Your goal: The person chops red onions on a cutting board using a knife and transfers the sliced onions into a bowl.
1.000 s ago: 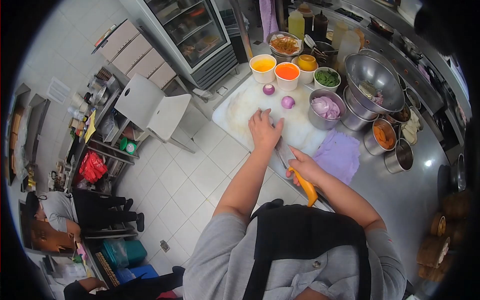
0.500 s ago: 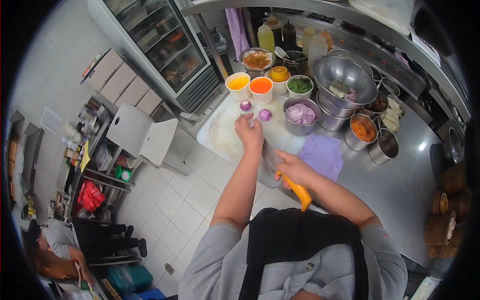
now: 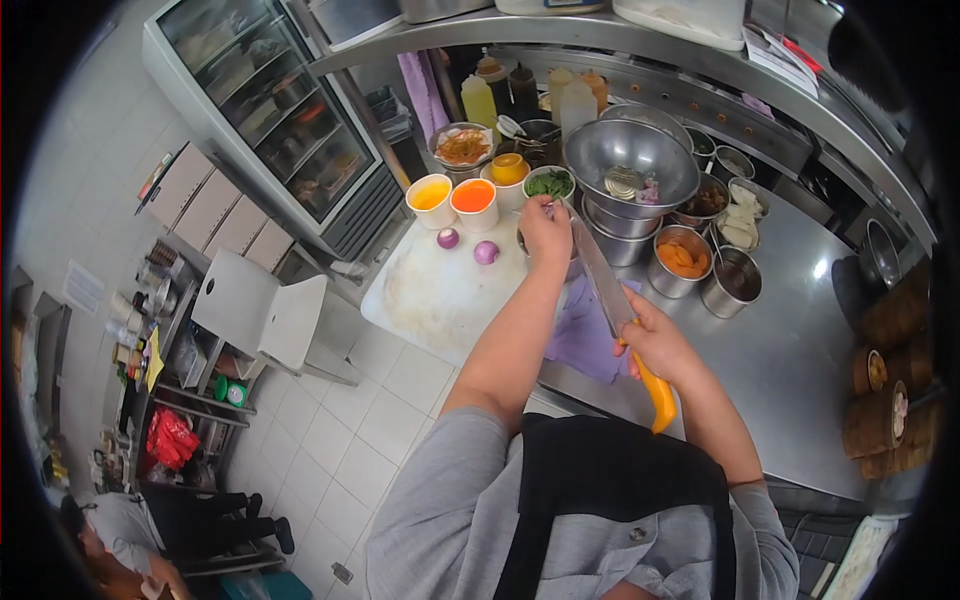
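My right hand (image 3: 657, 338) grips the yellow handle of a large knife (image 3: 598, 278), its blade slanting up and left toward my other hand. Over the metal pot (image 3: 574, 268), my left hand (image 3: 547, 235) is held with bent fingers close to the blade's tip; a small purplish bit shows at the fingertips, but what they hold is unclear. That hand and the blade mostly cover the pot and its contents. To the left, a purple onion (image 3: 486, 252) and another small onion piece (image 3: 447, 238) lie on the white cutting board (image 3: 410, 295).
Tubs of yellow sauce (image 3: 430, 200) and orange sauce (image 3: 474, 204) stand behind the board, beside chopped greens (image 3: 549, 184). A large steel bowl (image 3: 655, 165) and a pot of orange slices (image 3: 682, 258) are rightward. A purple cloth (image 3: 590, 340) lies below the knife. Another person (image 3: 125, 530) is far left.
My left hand has moved right from the board to above the pot. The knife has risen off the board and swung right with my right hand. The camera view has shifted right.
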`<state>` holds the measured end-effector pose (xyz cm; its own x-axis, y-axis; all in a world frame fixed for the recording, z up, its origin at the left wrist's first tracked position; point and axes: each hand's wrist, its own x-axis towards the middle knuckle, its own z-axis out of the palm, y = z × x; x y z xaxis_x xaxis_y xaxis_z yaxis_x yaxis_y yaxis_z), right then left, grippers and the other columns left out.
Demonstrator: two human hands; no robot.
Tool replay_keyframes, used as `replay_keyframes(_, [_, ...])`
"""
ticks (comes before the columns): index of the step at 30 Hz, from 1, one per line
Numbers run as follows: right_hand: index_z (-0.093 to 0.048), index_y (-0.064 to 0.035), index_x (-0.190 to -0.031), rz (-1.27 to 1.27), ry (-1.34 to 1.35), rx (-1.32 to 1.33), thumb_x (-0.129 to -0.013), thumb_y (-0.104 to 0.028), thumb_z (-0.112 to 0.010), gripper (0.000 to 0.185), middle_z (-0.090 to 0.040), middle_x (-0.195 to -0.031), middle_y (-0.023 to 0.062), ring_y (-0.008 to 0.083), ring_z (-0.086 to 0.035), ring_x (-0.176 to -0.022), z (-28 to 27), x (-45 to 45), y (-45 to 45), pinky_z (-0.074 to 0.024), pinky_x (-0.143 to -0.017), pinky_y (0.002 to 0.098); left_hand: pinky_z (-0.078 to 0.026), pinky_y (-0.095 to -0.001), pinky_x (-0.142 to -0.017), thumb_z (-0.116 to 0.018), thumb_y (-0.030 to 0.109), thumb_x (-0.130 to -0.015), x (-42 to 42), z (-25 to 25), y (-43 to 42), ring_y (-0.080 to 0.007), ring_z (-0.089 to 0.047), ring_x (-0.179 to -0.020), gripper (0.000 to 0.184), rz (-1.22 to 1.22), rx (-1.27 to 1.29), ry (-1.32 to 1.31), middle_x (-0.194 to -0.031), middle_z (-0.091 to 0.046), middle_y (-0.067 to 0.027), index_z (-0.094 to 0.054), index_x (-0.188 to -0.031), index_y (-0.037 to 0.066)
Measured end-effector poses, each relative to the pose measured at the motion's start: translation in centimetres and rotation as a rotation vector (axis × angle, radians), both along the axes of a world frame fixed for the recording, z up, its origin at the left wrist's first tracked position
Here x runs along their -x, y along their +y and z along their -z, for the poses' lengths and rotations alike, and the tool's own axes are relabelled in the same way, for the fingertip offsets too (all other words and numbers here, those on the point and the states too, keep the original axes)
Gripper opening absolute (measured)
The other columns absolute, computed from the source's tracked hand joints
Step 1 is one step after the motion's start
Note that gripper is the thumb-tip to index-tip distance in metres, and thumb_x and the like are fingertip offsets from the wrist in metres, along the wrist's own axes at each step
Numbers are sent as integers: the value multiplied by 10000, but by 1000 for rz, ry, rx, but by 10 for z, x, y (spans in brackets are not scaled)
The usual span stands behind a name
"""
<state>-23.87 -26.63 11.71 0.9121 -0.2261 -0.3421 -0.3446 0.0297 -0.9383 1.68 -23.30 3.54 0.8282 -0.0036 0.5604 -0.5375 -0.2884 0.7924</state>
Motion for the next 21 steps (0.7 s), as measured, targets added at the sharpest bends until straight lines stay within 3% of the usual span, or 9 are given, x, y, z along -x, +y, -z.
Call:
replay_keyframes(4, [-287, -221, -1517, 5, 35, 231, -924, -126, -465, 626, -583, -755, 78, 135, -518, -479, -7, 18, -3, -468, -467, 285, -522, -431, -776, -626, 220, -881, -5, -1, -1, -335, -687, -835, 255, 50, -75, 178, -899, -702, -187, -621, -977, -17])
replay_keyframes(7, [-290, -195, -1515, 21, 75, 323, -926, -131, -474, 621, -589, -758, 83, 137, -530, -490, 1, 21, -9, -476, -481, 290, -479, -508, -829, -455, 328, -953, -18, -2, -1, -417, -638, -892, 372, 76, -247, 254, -887, -690, -227, -666, -973, 23])
replay_keyframes(10, [-290, -168, -1514, 37, 74, 355, -927, -134, -477, 617, -595, -758, 85, 138, -532, -490, 8, 19, -14, -478, -484, 293, -474, -504, -846, -428, 331, -965, -31, 3, -7, -426, -624, -928, 398, 214, -130, 292, -977, -675, -243, -662, -975, 8])
replay_keyframes(11, [-289, -153, -1514, 43, 64, 359, -928, -133, -476, 616, -597, -757, 86, 136, -528, -485, 9, 18, -15, -476, -482, 293, -474, -504, -846, -428, 331, -965, -35, 6, -7, -426, -624, -928, 399, 216, -135, 291, -977, -675, -243, -662, -975, 8])
replay_keyframes(12, [-289, -153, -1514, 44, 63, 354, -928, -133, -476, 616, -597, -757, 86, 136, -528, -485, 12, 18, -17, -476, -482, 293, -478, -488, -843, -449, 289, -962, -36, 6, -6, -417, -620, -926, 356, 214, -211, 129, -988, -659, -247, -649, -992, -4])
replay_keyframes(13, [-296, -146, -1511, 36, 41, 257, -926, -131, -479, 613, -604, -761, 90, 135, -529, -481, 15, 17, -21, -474, -475, 288, -483, -472, -839, -470, 247, -960, -37, 6, -4, -409, -616, -924, 315, 211, -284, -34, -998, -644, -251, -637, -1009, -15])
replay_keyframes(16, [-319, -138, -1499, -8, -18, 14, -921, -130, -487, 602, -618, -769, 101, 131, -527, -468, 23, 14, -32, -465, -454, 278, -487, -431, -843, -544, 127, -922, -18, -11, 10, -379, -597, -926, 213, 210, -98, -34, -1023, -597, -236, -597, -1041, -41])
replay_keyframes(20, [-357, -150, -1477, -32, -85, -346, -918, -141, -499, 577, -631, -782, 120, 126, -517, -447, 28, 3, -40, -443, -414, 267, -492, -384, -829, -596, 59, -900, 28, -34, 45, -298, -596, -915, 252, 257, -156, -104, -993, -572, -184, -535, -1127, -32])
replay_keyframes(21, [-357, -150, -1477, -37, -88, -346, -918, -141, -499, 577, -631, -782, 120, 126, -517, -447, 30, 0, -39, -443, -414, 267, -487, -350, -821, -607, 87, -914, 41, -29, 49, -241, -591, -921, 325, 370, 87, 29, -1025, -577, -158, -482, -1193, -21])
